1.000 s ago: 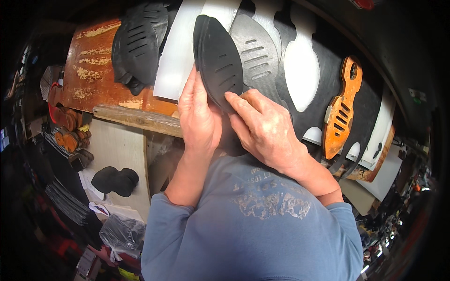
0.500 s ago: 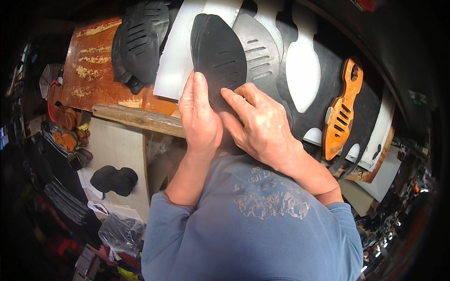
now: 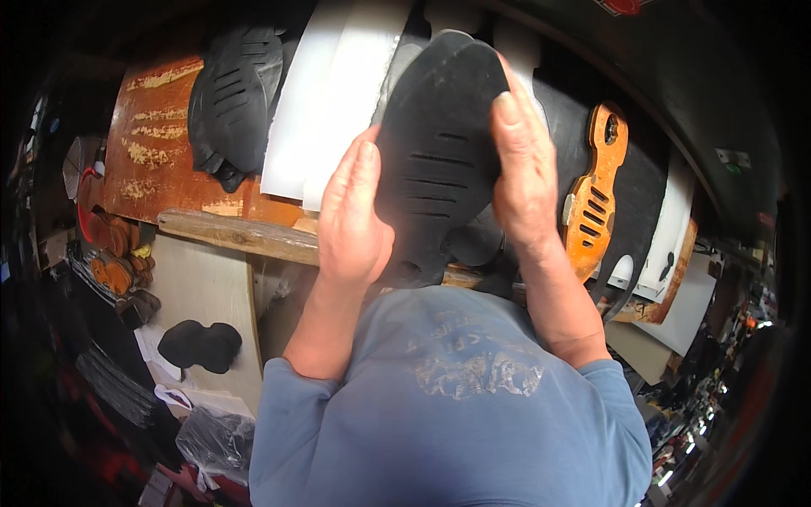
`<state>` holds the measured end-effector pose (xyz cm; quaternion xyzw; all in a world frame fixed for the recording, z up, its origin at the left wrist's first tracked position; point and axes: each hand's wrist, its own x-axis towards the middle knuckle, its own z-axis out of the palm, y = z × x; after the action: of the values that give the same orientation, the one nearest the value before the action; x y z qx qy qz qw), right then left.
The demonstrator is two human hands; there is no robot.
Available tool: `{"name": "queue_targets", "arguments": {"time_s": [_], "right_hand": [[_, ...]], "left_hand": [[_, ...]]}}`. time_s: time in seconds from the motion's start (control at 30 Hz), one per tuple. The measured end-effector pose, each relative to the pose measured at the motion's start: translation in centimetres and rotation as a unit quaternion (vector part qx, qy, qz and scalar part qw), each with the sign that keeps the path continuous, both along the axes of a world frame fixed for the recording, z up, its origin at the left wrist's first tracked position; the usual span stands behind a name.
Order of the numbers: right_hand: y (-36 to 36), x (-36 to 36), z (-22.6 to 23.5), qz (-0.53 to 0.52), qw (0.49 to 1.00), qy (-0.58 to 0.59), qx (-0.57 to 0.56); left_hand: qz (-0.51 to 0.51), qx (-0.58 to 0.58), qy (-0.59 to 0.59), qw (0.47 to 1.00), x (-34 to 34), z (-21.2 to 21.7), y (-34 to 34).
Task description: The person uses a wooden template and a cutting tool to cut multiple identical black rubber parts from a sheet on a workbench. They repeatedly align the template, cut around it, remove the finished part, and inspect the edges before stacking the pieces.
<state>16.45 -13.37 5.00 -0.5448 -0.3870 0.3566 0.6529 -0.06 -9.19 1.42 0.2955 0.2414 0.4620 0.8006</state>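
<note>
Two or more black, sole-shaped flat pieces with slots (image 3: 435, 160) stand as a fanned stack between my hands, in front of my chest. My left hand (image 3: 355, 211) grips their left edge, thumb up along the side and fingers mostly hidden behind. My right hand (image 3: 525, 160) presses on the right edge, its thumb upright and its other fingers partly behind the stack. An orange-brown slotted template (image 3: 591, 215) of a similar outline, with a hole at its narrow top, lies on black sheet material right of my right hand.
More black slotted pieces (image 3: 232, 106) lie at the left of the worn brown bench (image 3: 148, 144). White sheets (image 3: 329, 101) lie beside them. A wooden strip (image 3: 241, 237) edges the bench. Lower left are a black rounded piece (image 3: 200, 346) on a board and a clear plastic bag (image 3: 215, 444).
My right hand has moved from the face of the black pieces to their right edge. The stack has turned more face-on and shifted right, its pieces fanned apart at the bottom.
</note>
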Motion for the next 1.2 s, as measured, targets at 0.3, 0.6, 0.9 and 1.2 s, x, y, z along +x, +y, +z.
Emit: {"name": "queue_targets", "arguments": {"time_s": [0.3,0.6,0.9,1.2], "right_hand": [[1.5,1.7,0.2,0.085,0.986,0.129,0.065],[2.2,1.4,-0.4,0.026,0.995,0.093,0.005],[3.0,2.7,-0.8,0.072,0.988,0.138,0.002],[2.7,4.2,-1.1,0.099,0.885,0.454,0.023]], "left_hand": [[-0.111,-0.03,0.008,0.993,0.2,0.4,0.5],[-0.055,-0.064,0.063,0.994,1.8,-0.1,0.3],[-0.031,-0.085,0.085,0.992,2.8,0.5,0.5],[-0.343,-0.001,0.028,0.939,-0.9,-0.1,1.5]]}}
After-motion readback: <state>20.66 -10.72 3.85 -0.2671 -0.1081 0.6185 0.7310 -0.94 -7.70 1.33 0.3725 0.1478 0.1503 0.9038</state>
